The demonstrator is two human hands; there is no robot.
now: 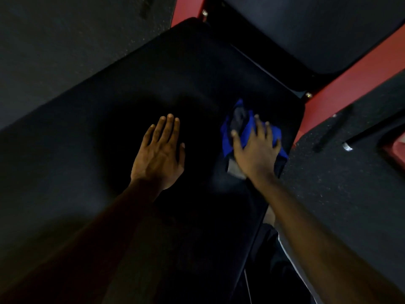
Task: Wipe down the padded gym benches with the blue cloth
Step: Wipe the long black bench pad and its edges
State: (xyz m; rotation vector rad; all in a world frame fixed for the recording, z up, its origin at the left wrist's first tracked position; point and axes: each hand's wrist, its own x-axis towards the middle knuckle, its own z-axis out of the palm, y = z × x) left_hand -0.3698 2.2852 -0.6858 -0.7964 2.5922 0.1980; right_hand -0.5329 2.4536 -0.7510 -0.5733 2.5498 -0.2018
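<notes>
Looking straight down on the bench (175, 73), a broad black pad running from the lower left up toward the top of the view. The left hand (158, 154) lies flat on the middle of the pad, palm down, with straight fingers close together pointing up the bench. Its grip is wide and holds nothing.

Over on the right, the right hand (255, 150) sits on top of the blue cloth (226, 137), fingers spread wide across it. That grip is wide too, pressing down on the bunched fabric rather than pinching it, though the hand is a little blurred. The cloth lies on the pad close to its right edge and near the far corner, with blue folds showing on both sides of the hand and a pale grey patch (236, 170) peeking out by the wrist. The two hands are well apart, with bare pad between them.

Beyond the corner a second black pad (317, 29) sits at the upper right, with a red frame (350, 84) running under it and a small bolt (308, 95) just by the corner. Dark speckled floor (65, 40) lies on either side. Dark clothing with a pale stripe (269, 249) shows by the bench's right edge, low in the view.
</notes>
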